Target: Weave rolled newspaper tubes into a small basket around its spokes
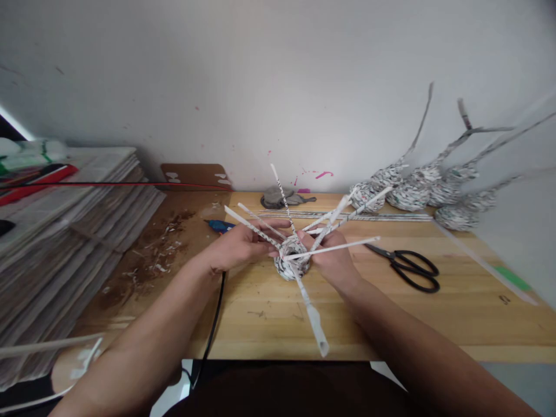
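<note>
A small round woven piece of rolled newspaper (292, 267) is held just above the wooden table, with several paper tubes sticking out of it in all directions. My left hand (247, 244) grips its left side, fingers curled at the rim and among the tubes. On the other side, my right hand (330, 252) pinches the rim with thumb and fingers, near the tubes that point up and right. One wide tube (313, 318) points down toward my body. Parts of the fingers of both hands are hidden behind the tubes and the weave.
Black-handled scissors (414, 269) lie right of my right hand. Several woven pieces (408, 194) stand at the back right. Long thin tubes (391, 217), a grey cloth item (278, 198) and a blue tool (219, 226) lie behind my hands. Stacked newspapers (87, 231) fill the left.
</note>
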Motion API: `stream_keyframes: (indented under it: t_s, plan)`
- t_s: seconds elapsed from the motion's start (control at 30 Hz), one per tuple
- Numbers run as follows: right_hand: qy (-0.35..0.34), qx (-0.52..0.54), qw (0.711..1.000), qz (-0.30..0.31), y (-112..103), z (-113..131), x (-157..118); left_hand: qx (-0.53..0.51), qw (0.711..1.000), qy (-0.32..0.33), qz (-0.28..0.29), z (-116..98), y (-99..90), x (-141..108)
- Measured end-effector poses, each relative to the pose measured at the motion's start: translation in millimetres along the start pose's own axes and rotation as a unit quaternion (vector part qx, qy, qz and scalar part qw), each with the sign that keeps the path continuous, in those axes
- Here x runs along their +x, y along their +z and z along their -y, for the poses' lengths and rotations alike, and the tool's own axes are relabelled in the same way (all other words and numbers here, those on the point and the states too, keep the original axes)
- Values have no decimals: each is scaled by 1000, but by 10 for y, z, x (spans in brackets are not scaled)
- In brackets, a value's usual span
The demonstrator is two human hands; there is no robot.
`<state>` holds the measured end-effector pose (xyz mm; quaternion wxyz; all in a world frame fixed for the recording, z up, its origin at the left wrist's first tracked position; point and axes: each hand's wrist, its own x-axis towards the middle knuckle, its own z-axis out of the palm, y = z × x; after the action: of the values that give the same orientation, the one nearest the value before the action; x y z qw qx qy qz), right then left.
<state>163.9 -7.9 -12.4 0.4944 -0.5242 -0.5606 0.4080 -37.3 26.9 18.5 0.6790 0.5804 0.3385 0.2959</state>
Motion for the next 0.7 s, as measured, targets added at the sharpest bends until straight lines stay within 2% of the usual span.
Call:
stream_keyframes:
  t_s: [0.07, 0.2, 0.47, 0.6, 0.7]
  plan:
    - [10, 10, 1000, 7, 10, 3, -9, -8, 1000, -8, -4, -17, -7, -8]
    - [9, -9, 1000, -2, 28, 12, -13, 3, 999, -18, -46, 27, 8, 15]
    - [-11, -24, 1000, -1, 91, 45, -62, 130, 987, 15, -90, 144, 34, 70]
    - [-43, -74, 996, 5, 104, -21, -101, 222, 968, 37, -114, 93, 99, 50]
    - [-54, -80, 995, 6, 93, -68, -103, 294, 941, 38, -165, 33, 177, 18]
